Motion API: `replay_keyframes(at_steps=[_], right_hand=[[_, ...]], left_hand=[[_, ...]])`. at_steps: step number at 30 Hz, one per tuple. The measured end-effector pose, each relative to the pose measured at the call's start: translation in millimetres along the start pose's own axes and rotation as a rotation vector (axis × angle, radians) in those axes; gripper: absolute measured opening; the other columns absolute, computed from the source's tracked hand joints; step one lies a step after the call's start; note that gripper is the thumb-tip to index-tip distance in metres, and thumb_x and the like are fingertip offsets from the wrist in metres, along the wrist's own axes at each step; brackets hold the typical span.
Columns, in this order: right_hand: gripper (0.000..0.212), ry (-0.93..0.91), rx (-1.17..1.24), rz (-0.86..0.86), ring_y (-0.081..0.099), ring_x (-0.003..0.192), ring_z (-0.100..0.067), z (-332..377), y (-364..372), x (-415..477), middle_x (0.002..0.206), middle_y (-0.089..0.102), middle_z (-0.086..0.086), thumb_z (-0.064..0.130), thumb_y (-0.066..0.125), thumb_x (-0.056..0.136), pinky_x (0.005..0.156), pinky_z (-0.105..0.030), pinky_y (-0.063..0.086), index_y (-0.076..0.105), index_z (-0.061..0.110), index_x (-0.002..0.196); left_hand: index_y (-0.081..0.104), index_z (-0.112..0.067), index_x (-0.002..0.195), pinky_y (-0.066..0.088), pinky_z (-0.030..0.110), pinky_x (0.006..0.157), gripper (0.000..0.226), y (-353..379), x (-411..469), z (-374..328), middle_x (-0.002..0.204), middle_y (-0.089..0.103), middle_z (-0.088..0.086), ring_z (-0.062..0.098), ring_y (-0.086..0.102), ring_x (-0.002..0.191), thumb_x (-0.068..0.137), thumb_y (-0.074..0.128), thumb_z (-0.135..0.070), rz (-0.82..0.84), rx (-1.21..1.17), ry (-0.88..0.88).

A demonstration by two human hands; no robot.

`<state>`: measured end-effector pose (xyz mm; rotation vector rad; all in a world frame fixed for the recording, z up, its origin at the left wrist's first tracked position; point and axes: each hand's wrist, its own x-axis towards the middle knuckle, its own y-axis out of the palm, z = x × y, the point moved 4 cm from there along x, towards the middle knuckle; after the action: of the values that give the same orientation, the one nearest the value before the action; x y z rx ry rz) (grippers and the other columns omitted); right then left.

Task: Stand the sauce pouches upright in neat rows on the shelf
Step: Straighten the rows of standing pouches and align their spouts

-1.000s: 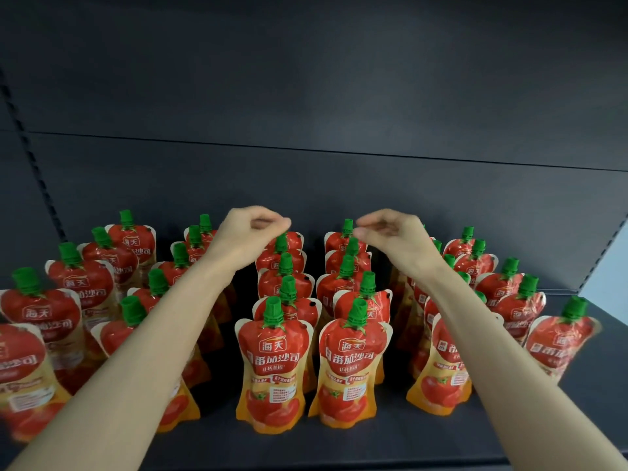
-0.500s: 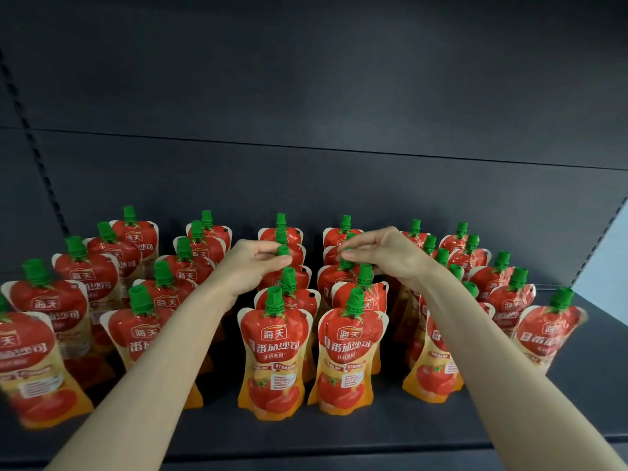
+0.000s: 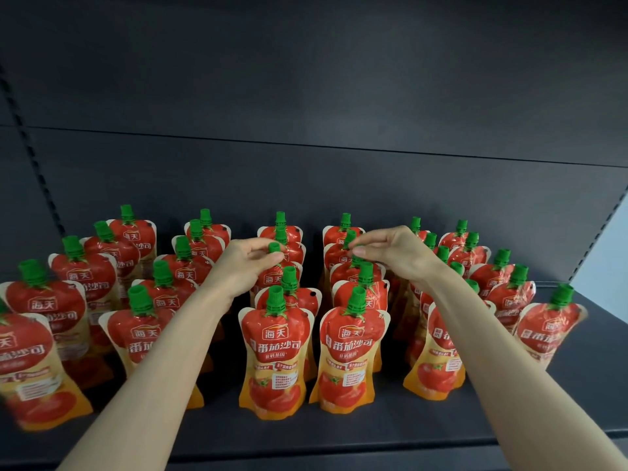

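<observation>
Sauce pouches (image 3: pixel 275 351) stand upright on the dark shelf (image 3: pixel 373 433), red and orange with green tops, in rows that run from near to far. Nearest, two front pouches stand side by side in the middle, and two bare arms (image 3: pixel 163 362) reach past them, one on each side. A little farther in, the left hand (image 3: pixel 243 263) pinches the green cap (image 3: pixel 274 248) of a pouch in the left middle row, finger and thumb closed on it. The right hand (image 3: pixel 390 253) seems to pinch another cap (image 3: pixel 356 260) in the right middle row the same way. I think the step in hand is to straighten these two pouches so they line up with the ones in front and behind. The next move calls for small, gentle pulls on the caps, because the pouches look soft and stand close together, and a hard tug could tip the ones beside them. On the left the rows look crooked and some pouches lean, so they may need work too. On the right one last pouch (image 3: pixel 550 331) stands apart at the end. Farthest away is the dark back wall (image 3: pixel 306 164).
</observation>
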<state>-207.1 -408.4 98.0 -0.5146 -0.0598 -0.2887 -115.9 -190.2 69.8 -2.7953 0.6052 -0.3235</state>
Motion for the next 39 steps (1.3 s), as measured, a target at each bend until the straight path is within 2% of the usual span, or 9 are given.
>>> replay_keyframes(at_steps=[7,12,14,20,23,25,29,34,39], right_hand=[[0.022,0.05,0.011,0.013,0.065,0.097,-0.011,-7.3,2.9,-1.0,0.105,0.07,0.0,0.023,0.065,0.086,0.087,-0.025,0.051,0.068,0.015,0.107],[0.021,0.041,0.014,0.023,0.064,0.096,-0.007,-8.7,6.9,-1.9,0.107,0.07,-0.001,0.024,0.062,0.089,0.075,-0.014,0.048,0.069,0.014,0.106],[0.02,0.029,0.014,0.01,0.064,0.099,-0.008,-8.6,8.3,-1.5,0.107,0.07,-0.001,0.023,0.062,0.089,0.076,-0.013,0.047,0.069,0.014,0.105],[0.022,0.037,0.019,0.019,0.064,0.104,-0.015,-10.1,9.9,-1.1,0.109,0.069,-0.003,0.023,0.061,0.089,0.097,-0.034,0.049,0.069,0.014,0.107],[0.023,0.032,-0.003,0.003,0.063,0.106,-0.014,-7.6,9.1,-2.8,0.11,0.068,-0.002,0.025,0.062,0.088,0.097,-0.03,0.048,0.068,0.014,0.108],[0.02,-0.001,0.038,-0.069,0.063,0.101,-0.011,-2.4,3.4,-2.0,0.106,0.069,-0.001,0.027,0.065,0.086,0.092,-0.027,0.048,0.068,0.017,0.104],[0.022,-0.095,0.093,-0.243,0.064,0.086,-0.007,10.1,-13.0,12.3,0.093,0.068,0.0,0.017,0.069,0.084,0.084,-0.018,0.05,0.067,0.01,0.104],[0.039,0.041,-0.066,-0.09,0.06,0.102,-0.016,3.4,-4.3,38.4,0.111,0.065,-0.009,0.016,0.07,0.083,0.088,-0.022,0.043,0.06,0.005,0.119],[0.033,0.127,-0.161,-0.024,0.061,0.103,-0.017,-5.4,0.1,51.8,0.113,0.067,-0.008,0.02,0.069,0.084,0.081,-0.02,0.042,0.065,0.008,0.114]], left_hand=[[0.064,-0.021,0.112,0.042,0.014,0.065,0.023,1.8,-2.9,-1.2,0.101,0.065,-0.006,-0.001,0.058,0.088,0.091,0.057,-0.028,-0.013,0.048,0.037],[0.065,-0.023,0.109,0.043,0.015,0.066,0.02,0.9,-4.1,-1.7,0.1,0.065,-0.005,-0.001,0.058,0.089,0.091,0.057,-0.026,-0.018,0.069,0.067],[0.066,-0.023,0.107,0.044,0.015,0.067,0.018,0.3,-4.4,-1.6,0.1,0.065,-0.005,0.0,0.059,0.089,0.091,0.057,-0.025,-0.021,0.076,0.07],[0.065,-0.025,0.103,0.047,0.017,0.07,0.014,-0.8,-4.4,-3.3,0.092,0.062,-0.01,-0.001,0.058,0.086,0.092,0.056,-0.021,-0.03,0.105,0.089],[0.062,-0.022,0.112,0.049,0.026,0.082,0.022,-0.8,-3.9,-2.7,0.107,0.062,0.0,0.012,0.059,0.1,0.09,0.058,-0.025,-0.03,0.14,0.066],[0.059,-0.02,0.119,0.046,0.029,0.088,0.036,-4.2,-1.5,-6.3,0.11,0.061,0.0,0.013,0.057,0.104,0.086,0.063,-0.032,-0.077,0.133,0.056],[0.061,-0.014,0.117,0.043,0.02,0.081,0.037,-14.3,13.9,-26.0,0.108,0.063,0.001,0.012,0.057,0.101,0.083,0.067,-0.029,-0.225,0.069,0.117],[0.059,-0.007,0.12,0.043,0.025,0.09,0.044,-7.2,43.2,-24.0,0.119,0.062,0.008,0.014,0.056,0.102,0.08,0.072,-0.02,-0.158,0.13,0.007],[0.062,-0.008,0.118,0.044,0.03,0.088,0.044,-1.2,57.7,-12.7,0.115,0.064,0.008,0.019,0.059,0.101,0.078,0.074,-0.019,-0.055,0.181,-0.116]])
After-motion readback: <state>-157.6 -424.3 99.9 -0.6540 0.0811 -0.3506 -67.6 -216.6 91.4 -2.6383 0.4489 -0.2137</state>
